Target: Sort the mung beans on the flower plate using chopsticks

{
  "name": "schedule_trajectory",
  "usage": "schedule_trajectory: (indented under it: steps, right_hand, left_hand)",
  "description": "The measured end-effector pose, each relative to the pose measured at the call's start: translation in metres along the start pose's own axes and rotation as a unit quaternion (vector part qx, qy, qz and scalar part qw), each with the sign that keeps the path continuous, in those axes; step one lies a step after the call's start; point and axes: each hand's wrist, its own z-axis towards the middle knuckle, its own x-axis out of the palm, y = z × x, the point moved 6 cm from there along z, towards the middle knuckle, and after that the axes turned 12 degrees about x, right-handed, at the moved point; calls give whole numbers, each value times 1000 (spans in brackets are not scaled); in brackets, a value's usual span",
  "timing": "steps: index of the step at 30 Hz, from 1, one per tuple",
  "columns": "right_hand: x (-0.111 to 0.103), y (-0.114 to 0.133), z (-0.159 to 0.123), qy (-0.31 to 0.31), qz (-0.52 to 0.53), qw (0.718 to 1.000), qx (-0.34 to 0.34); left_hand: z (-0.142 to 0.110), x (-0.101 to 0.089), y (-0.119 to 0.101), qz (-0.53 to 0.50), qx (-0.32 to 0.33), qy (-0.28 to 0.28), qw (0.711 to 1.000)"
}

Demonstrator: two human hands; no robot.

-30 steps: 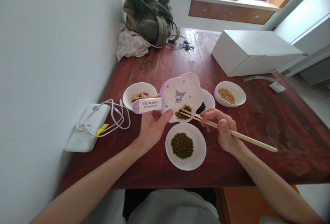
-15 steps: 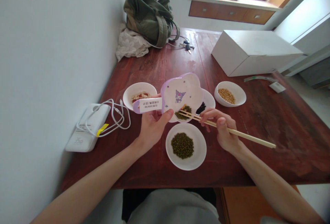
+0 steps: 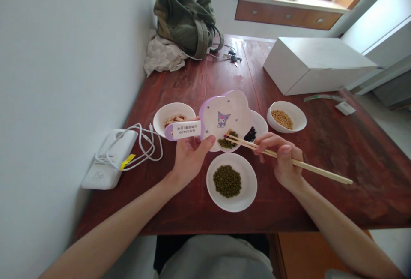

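My left hand [image 3: 190, 157] grips the labelled handle of a purple-rimmed cartoon bowl [image 3: 236, 107], tilted toward me above the table. A small heap of mixed beans [image 3: 227, 141] lies at its low edge. My right hand [image 3: 282, 159] is closed on a pair of wooden chopsticks [image 3: 308, 166], whose tips reach into that heap. Right below the bowl sits a white dish of green beans [image 3: 227, 181].
White bowls hold red-and-white beans [image 3: 173, 119], black beans [image 3: 251, 134] and soybeans [image 3: 282, 118]. A white charger with coiled cable [image 3: 111, 159] lies left. A green bag [image 3: 184, 13], keys [image 3: 233, 57] and a white box [image 3: 316, 64] occupy the far table.
My right hand has drifted slightly right and the chopstick tips have shifted a little in the bean heap. The left hand and tilted bowl stay put.
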Motion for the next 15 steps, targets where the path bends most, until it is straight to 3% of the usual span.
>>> schedule_trajectory:
  steps: [6, 8, 12, 15]
  right_hand:
    - [-35, 10, 11, -171, 83, 981, -25]
    - [-48, 5, 18, -217, 88, 972, -4]
    - [-60, -5, 26, -232, 102, 966, 50]
    - [-55, 3, 22, -207, 109, 972, 6]
  left_hand:
    - [2, 0, -2, -26, -8, 2, 1000]
    - [2, 0, -2, -29, -11, 2, 1000]
    - [2, -1, 1, -27, -14, -6, 1000]
    - [1, -2, 2, -30, -12, -13, 999]
